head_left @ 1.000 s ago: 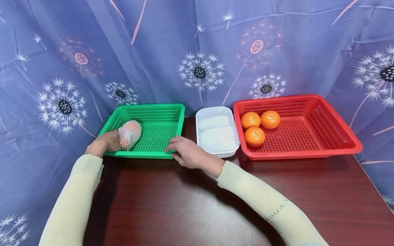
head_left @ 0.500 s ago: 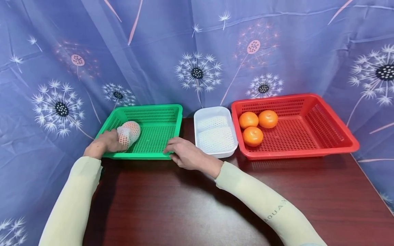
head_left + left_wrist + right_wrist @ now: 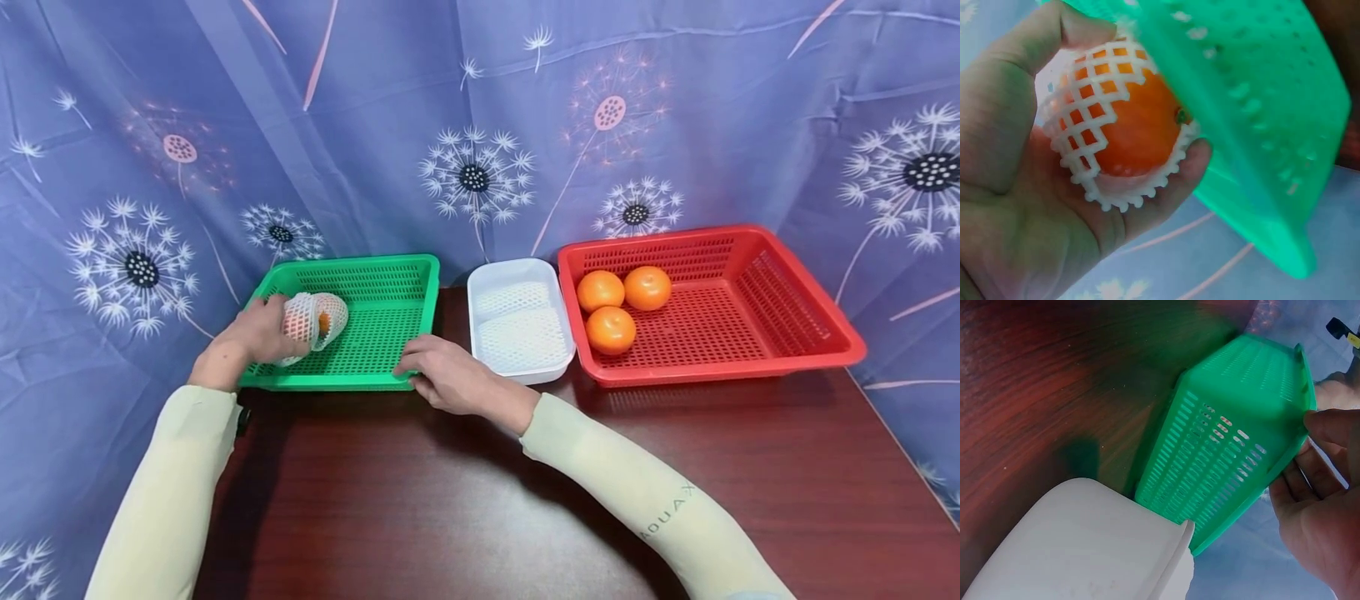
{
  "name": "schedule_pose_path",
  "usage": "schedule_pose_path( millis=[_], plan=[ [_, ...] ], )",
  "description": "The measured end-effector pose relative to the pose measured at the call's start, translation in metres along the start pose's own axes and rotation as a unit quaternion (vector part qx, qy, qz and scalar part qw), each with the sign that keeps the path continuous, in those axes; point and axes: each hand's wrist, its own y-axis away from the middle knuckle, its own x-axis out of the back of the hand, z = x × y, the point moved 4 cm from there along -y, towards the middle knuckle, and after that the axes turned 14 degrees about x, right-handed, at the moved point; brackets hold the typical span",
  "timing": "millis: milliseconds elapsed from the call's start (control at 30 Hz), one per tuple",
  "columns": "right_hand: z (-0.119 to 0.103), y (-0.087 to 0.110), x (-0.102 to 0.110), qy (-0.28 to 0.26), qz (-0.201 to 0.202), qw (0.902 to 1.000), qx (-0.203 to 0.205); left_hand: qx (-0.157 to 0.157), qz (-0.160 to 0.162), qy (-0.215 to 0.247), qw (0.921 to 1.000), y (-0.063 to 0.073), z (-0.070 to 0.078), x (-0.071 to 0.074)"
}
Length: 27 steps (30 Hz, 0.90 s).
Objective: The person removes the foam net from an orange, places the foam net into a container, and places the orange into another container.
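Note:
My left hand (image 3: 255, 333) is in the left end of the green basket (image 3: 341, 383) and holds an orange in a white foam net (image 3: 297, 321). The left wrist view shows the thumb and fingers around it, with much of the orange (image 3: 1138, 134) and its green stem bare at the net's opening. Against it in the head view lies a second netted fruit (image 3: 337, 315), a patch of orange skin showing. My right hand (image 3: 446, 375) grips the basket's near right corner; in the right wrist view, the thumb lies on the rim and the fingers curl below.
A white plastic tub (image 3: 480, 358) with white foam nets (image 3: 525, 329) stands right of the green basket. Beyond it is a red basket (image 3: 810, 362) with three bare oranges (image 3: 611, 331) at its left end. A patterned blue curtain (image 3: 390, 125) hangs behind the brown table (image 3: 420, 500).
My left hand has lifted slightly and turned the netted fruit, so bare orange skin now shows between the two nets. The right hand stays on the basket corner. The whole view has shifted slightly.

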Motion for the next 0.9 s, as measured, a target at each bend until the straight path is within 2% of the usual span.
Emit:
schedule_pose_path(
  millis=[300,600,900],
  plan=[
    [-0.001,0.002,0.001,0.0,0.007,1.0,0.005,-0.06,0.04,0.034,0.9968,0.012,0.029,0.007],
    [-0.001,0.003,0.001,-0.002,0.011,0.9999,0.0,-0.091,0.052,0.052,0.9931,0.025,0.052,0.01],
    [-0.001,0.003,-0.001,0.006,0.007,1.0,-0.001,-0.119,0.063,0.091,0.9867,0.035,0.07,0.005]
  ],
)
